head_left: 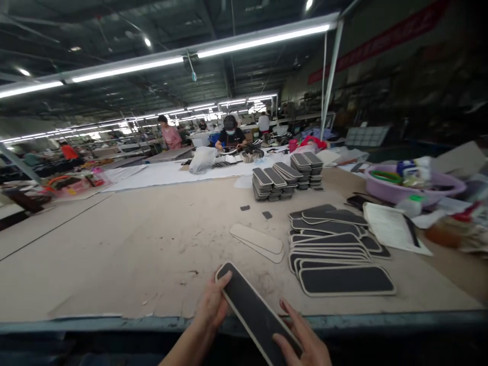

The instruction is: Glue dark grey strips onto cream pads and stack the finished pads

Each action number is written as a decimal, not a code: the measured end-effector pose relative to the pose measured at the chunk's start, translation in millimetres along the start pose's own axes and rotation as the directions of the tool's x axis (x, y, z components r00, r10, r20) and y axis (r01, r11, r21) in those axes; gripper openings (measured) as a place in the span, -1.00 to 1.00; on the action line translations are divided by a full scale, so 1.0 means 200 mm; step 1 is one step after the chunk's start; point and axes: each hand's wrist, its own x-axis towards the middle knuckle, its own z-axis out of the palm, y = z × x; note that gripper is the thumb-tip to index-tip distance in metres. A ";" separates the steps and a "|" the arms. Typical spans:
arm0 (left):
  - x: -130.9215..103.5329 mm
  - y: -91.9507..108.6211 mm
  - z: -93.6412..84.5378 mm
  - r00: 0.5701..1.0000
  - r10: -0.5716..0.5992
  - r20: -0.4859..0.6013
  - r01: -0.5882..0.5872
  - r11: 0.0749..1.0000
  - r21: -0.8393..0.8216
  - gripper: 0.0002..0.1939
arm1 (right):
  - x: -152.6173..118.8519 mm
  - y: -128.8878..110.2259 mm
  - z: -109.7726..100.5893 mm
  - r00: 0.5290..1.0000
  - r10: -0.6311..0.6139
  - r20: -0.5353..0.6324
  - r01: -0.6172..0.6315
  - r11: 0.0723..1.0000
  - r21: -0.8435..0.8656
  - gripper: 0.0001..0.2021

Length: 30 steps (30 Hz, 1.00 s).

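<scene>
A long dark panel with rounded corners and a pale border (pixel 256 316) slants across the front edge of the table. My left hand (pixel 214 301) grips its upper end, thumb on the dark face and fingers underneath. At the lower right part of the panel is my right hand (pixel 301 335), thumb resting on the face and fingers along the far long edge. Right of the hands, a fanned pile of similar dark panels (pixel 346 280) lies on the table. Two plain pale strips with rounded ends (pixel 259 240) overlap just beyond my hands.
Stacks of smaller dark pieces (pixel 272 178) stand farther back on the table (pixel 125 254). Two small dark scraps (pixel 267 215) lie nearby. At right are a paper sheet (pixel 392 226) and a purple basin (pixel 419 195) holding items. A co-worker (pixel 231 134) sits across the table.
</scene>
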 end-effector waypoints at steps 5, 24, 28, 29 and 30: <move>-0.09 -0.06 0.25 0.977 -0.119 0.176 0.097 0.987 0.128 -0.76 | -0.05 -0.01 -0.10 0.996 0.077 0.036 -0.082 0.980 0.183 -0.56; -0.32 -0.50 0.75 0.597 -0.626 0.502 0.456 0.779 0.430 -0.55 | 0.05 0.03 -0.55 0.894 0.412 -0.175 -0.190 0.704 0.684 -0.71; -0.32 -0.54 0.81 0.612 -0.625 0.485 0.496 0.781 0.380 -0.51 | 0.06 0.08 -0.57 0.878 0.443 -0.184 -0.193 0.678 0.709 -0.74; -0.32 -0.55 0.82 0.618 -0.623 0.480 0.497 0.782 0.376 -0.52 | 0.06 0.08 -0.57 0.876 0.444 -0.187 -0.190 0.675 0.713 -0.74; -0.32 -0.55 0.82 0.623 -0.621 0.475 0.496 0.784 0.374 -0.53 | 0.07 0.09 -0.57 0.877 0.441 -0.190 -0.184 0.674 0.716 -0.75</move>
